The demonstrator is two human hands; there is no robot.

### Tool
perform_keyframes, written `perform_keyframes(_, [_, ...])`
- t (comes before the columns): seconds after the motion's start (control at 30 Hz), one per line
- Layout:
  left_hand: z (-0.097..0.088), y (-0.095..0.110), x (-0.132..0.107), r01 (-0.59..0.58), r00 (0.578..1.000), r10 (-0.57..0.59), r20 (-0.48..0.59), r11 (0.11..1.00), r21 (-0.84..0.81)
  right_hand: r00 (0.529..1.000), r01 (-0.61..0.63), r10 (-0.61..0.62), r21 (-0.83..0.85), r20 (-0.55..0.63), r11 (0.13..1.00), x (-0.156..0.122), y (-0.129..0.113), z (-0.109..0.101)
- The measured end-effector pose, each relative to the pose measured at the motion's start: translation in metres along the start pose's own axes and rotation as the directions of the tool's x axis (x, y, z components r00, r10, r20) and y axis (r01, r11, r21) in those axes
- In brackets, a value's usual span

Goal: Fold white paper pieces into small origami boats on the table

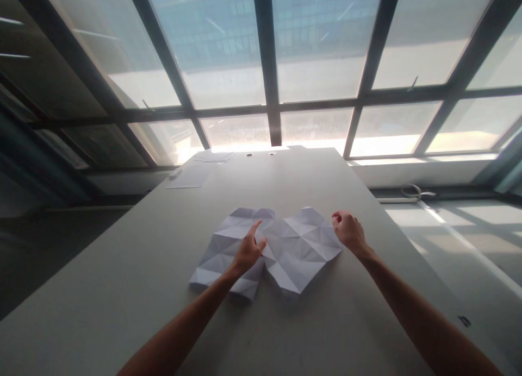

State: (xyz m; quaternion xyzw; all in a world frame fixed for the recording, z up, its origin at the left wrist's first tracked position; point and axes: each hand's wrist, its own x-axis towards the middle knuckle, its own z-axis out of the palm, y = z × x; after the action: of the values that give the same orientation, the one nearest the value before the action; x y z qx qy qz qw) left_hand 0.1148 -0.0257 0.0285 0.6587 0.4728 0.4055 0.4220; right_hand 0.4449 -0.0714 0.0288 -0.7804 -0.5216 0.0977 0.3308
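Observation:
Two creased sheets of white paper lie side by side on the white table, their folds forming raised triangular facets. My left hand (247, 251) is over the left sheet (222, 251), near where the two sheets meet. Its index finger points forward and the thumb stands apart, with nothing visible between them. Just beyond the outer edge of the right sheet (299, 248) is my right hand (349, 230). The fingers of that hand are curled in, and no object shows in them.
Flat white sheets (188, 176) lie at the far left of the table (134, 267). Two round holes are near its far edge. Tall windows (318, 44) stand behind it. A coiled cable (411, 191) is off to the right, and a small dark item (464, 321) is on the floor.

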Motion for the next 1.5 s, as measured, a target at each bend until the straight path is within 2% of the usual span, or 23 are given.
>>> perform_keyframes(0.03, [-0.003, 0.001, -0.001, -0.044, 0.998, 0.041, 0.042, 0.996, 0.075, 0.998, 0.058, -0.057, -0.064, 0.017, 0.996, -0.012, -0.010, 0.003])
perform_keyframes(0.1, [-0.007, 0.006, 0.006, -0.145, 0.989, 0.138, 0.048, 0.971, 0.191, 0.982, 0.181, -0.172, -0.115, 0.084, 0.977, -0.035, -0.028, 0.014])
perform_keyframes(0.17, [-0.006, 0.011, 0.024, -0.211, 0.975, 0.220, -0.015, 0.950, 0.229, 0.965, 0.227, -0.200, -0.150, 0.171, 0.962, -0.051, -0.039, 0.029])
perform_keyframes(0.2, [-0.003, 0.013, 0.037, -0.240, 0.969, 0.248, -0.010, 0.947, 0.216, 0.955, 0.239, -0.202, -0.160, 0.219, 0.958, -0.055, -0.041, 0.036])
perform_keyframes(0.27, [0.007, 0.011, 0.062, -0.275, 0.962, 0.268, 0.059, 0.945, 0.176, 0.946, 0.255, -0.203, -0.192, 0.252, 0.948, -0.056, -0.037, 0.050])
perform_keyframes(0.33, [0.019, 0.002, 0.081, -0.277, 0.959, 0.257, 0.117, 0.940, 0.202, 0.951, 0.255, -0.209, -0.202, 0.226, 0.946, -0.050, -0.026, 0.059])
perform_keyframes(0.43, [0.031, -0.019, 0.091, -0.260, 0.962, 0.228, 0.151, 0.934, 0.244, 0.941, 0.303, -0.261, -0.191, 0.218, 0.934, -0.040, -0.010, 0.060])
perform_keyframes(0.5, [0.029, -0.033, 0.089, -0.262, 0.960, 0.211, 0.185, 0.911, 0.319, 0.920, 0.353, -0.307, -0.173, 0.244, 0.919, -0.036, -0.004, 0.056])
perform_keyframes(0.6, [0.014, -0.048, 0.080, -0.288, 0.951, 0.183, 0.248, 0.812, 0.507, 0.855, 0.464, -0.404, -0.131, 0.326, 0.876, -0.036, -0.003, 0.050])
perform_keyframes(0.73, [-0.019, -0.062, 0.063, -0.219, 0.975, 0.112, 0.192, 0.629, 0.746, 0.739, 0.601, -0.523, -0.065, 0.424, 0.796, -0.037, -0.006, 0.047])
perform_keyframes(0.8, [-0.037, -0.066, 0.057, -0.202, 0.978, 0.064, 0.198, 0.516, 0.832, 0.699, 0.638, -0.560, -0.036, 0.444, 0.769, -0.037, -0.007, 0.047])
perform_keyframes(0.87, [-0.050, -0.062, 0.056, -0.169, 0.981, -0.014, 0.193, 0.422, 0.891, 0.675, 0.658, -0.585, -0.008, 0.450, 0.753, -0.037, -0.009, 0.048])
perform_keyframes(0.93, [-0.054, -0.047, 0.061, -0.151, 0.980, -0.069, 0.185, 0.343, 0.927, 0.658, 0.669, -0.606, 0.023, 0.448, 0.743, -0.037, -0.010, 0.048])
perform_keyframes(1.0, [-0.043, -0.021, 0.072, -0.243, 0.969, 0.036, 0.243, 0.294, 0.925, 0.644, 0.674, -0.621, 0.053, 0.446, 0.737, -0.035, -0.011, 0.047])
perform_keyframes(1.07, [-0.017, 0.010, 0.082, -0.370, 0.925, 0.203, 0.320, 0.303, 0.878, 0.636, 0.677, -0.631, 0.072, 0.444, 0.733, -0.033, -0.012, 0.045])
perform_keyframes(1.17, [0.036, 0.042, 0.085, -0.514, 0.856, 0.312, 0.412, 0.436, 0.738, 0.631, 0.680, -0.644, 0.091, 0.432, 0.728, -0.030, -0.016, 0.041])
perform_keyframes(1.23, [0.068, 0.043, 0.076, -0.593, 0.805, 0.316, 0.503, 0.482, 0.645, 0.623, 0.690, -0.661, 0.106, 0.419, 0.716, -0.029, -0.019, 0.042])
perform_keyframes(1.3, [0.089, 0.029, 0.063, -0.615, 0.782, 0.273, 0.561, 0.483, 0.623, 0.647, 0.676, -0.648, 0.092, 0.402, 0.731, -0.028, -0.022, 0.047])
perform_keyframes(1.33, [0.095, 0.019, 0.058, -0.603, 0.789, 0.238, 0.567, 0.475, 0.641, 0.700, 0.636, -0.603, 0.051, 0.383, 0.770, -0.028, -0.024, 0.052])
perform_keyframes(1.4, [0.101, -0.001, 0.049, -0.561, 0.822, 0.208, 0.530, 0.452, 0.693, 0.845, 0.479, -0.430, -0.092, 0.317, 0.873, -0.027, -0.026, 0.065])
perform_keyframes(1.43, [0.101, -0.009, 0.046, -0.556, 0.827, 0.210, 0.521, 0.438, 0.707, 0.886, 0.416, -0.361, -0.155, 0.289, 0.896, -0.026, -0.026, 0.072])
perform_keyframes(1.5, [0.099, -0.018, 0.043, -0.555, 0.830, 0.219, 0.514, 0.420, 0.718, 0.921, 0.352, -0.288, -0.247, 0.261, 0.903, -0.021, -0.027, 0.083])
